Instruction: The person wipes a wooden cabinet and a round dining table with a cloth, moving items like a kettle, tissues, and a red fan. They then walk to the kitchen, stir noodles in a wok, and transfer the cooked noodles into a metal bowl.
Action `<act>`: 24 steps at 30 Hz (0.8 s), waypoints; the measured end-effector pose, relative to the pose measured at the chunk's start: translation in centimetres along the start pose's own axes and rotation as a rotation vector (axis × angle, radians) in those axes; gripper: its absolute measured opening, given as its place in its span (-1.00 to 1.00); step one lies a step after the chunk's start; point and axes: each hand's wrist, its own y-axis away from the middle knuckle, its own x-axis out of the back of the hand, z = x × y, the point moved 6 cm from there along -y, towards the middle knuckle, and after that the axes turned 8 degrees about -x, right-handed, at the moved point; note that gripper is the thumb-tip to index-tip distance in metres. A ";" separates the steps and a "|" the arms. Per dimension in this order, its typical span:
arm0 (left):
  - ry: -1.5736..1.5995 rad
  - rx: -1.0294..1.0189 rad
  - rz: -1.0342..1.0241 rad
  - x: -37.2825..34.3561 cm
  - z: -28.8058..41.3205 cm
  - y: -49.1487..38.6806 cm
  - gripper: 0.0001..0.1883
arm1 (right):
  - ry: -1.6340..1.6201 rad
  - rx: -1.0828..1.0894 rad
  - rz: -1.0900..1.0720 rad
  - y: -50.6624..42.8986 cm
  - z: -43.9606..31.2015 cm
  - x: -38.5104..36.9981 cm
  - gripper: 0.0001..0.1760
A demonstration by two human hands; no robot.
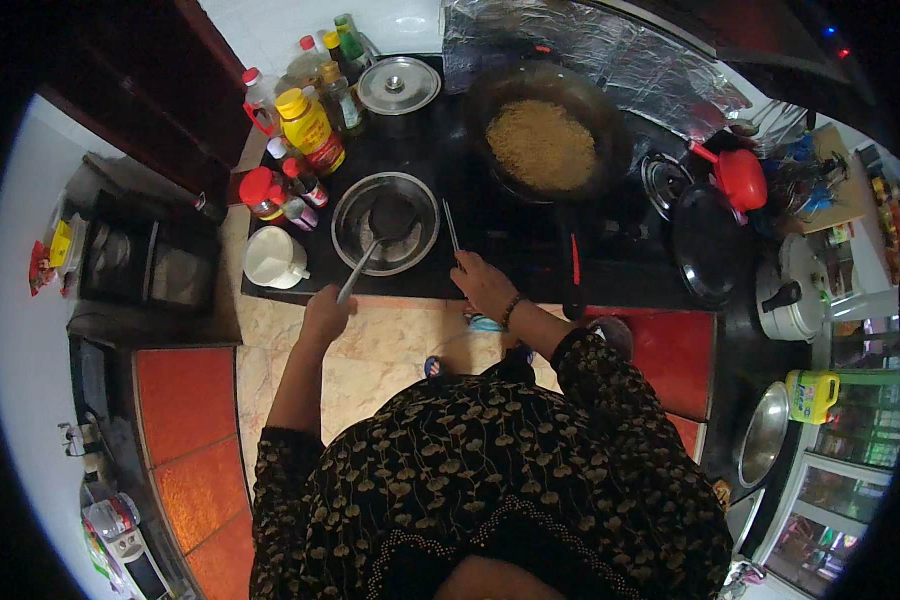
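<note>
My left hand (326,313) grips the handle of a dark-headed ladle or skimmer (391,219). Its round head lies over a stainless steel bowl (337,225) near the counter's front edge; whether it touches the bottom cannot be made out. Thin utensils, apparently chopsticks (451,225), are in my right hand (487,285), pointing away from me just right of the bowl. Beyond that hand, a large wok (607,142) sits at the stove, holding a golden-brown mass of fine food (544,146). The wok's handle (572,262) points towards me.
Sauce bottles and a yellow squeeze bottle (311,131) crowd the back left, near a steel lid (399,86). A white jug (274,257) stands at the front left corner. To the right are a black pan or lid (709,244), a red ladle (741,180) and a pressure cooker (791,292).
</note>
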 end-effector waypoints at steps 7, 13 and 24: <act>0.046 -0.172 0.342 7.3 3.4 8.8 -0.71 | -0.016 -0.112 -0.046 -0.7 0.8 -2.5 -0.54; 0.324 -0.047 0.373 9.2 5.0 13.2 -0.75 | -0.118 -0.244 0.014 -1.2 1.0 -1.7 -0.59; 0.423 0.036 0.383 9.4 3.0 15.8 -0.75 | -1.373 -1.012 0.113 -7.1 1.4 -9.1 -0.69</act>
